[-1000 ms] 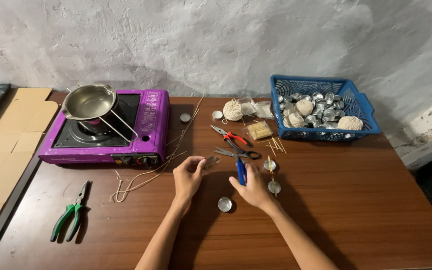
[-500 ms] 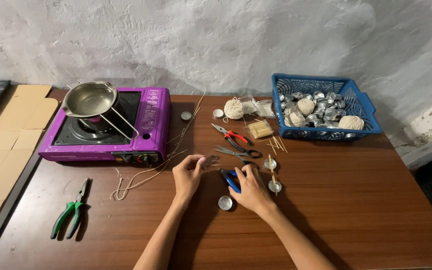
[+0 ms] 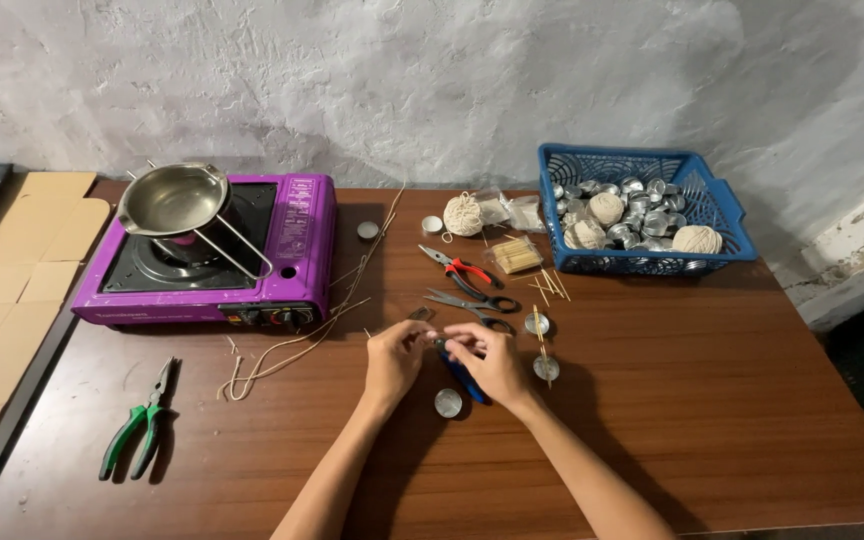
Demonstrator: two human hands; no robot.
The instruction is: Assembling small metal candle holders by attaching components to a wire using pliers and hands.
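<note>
Over a wooden table (image 3: 712, 400), the left hand (image 3: 393, 357) and right hand (image 3: 493, 362) meet fingertip to fingertip, pinching something too small to make out, while a blue-handled tool (image 3: 464, 378) lies under the right palm. A small round metal cup (image 3: 448, 402) sits just below the hands, with scissors (image 3: 472, 307), red-handled pliers (image 3: 460, 268) and two more cups pierced by sticks (image 3: 542, 345) close beyond. Farther out stand a purple gas stove (image 3: 282, 250) carrying a steel pan (image 3: 172, 200), green pliers (image 3: 137, 420), loose string (image 3: 302, 340) and a blue basket (image 3: 642, 165).
</note>
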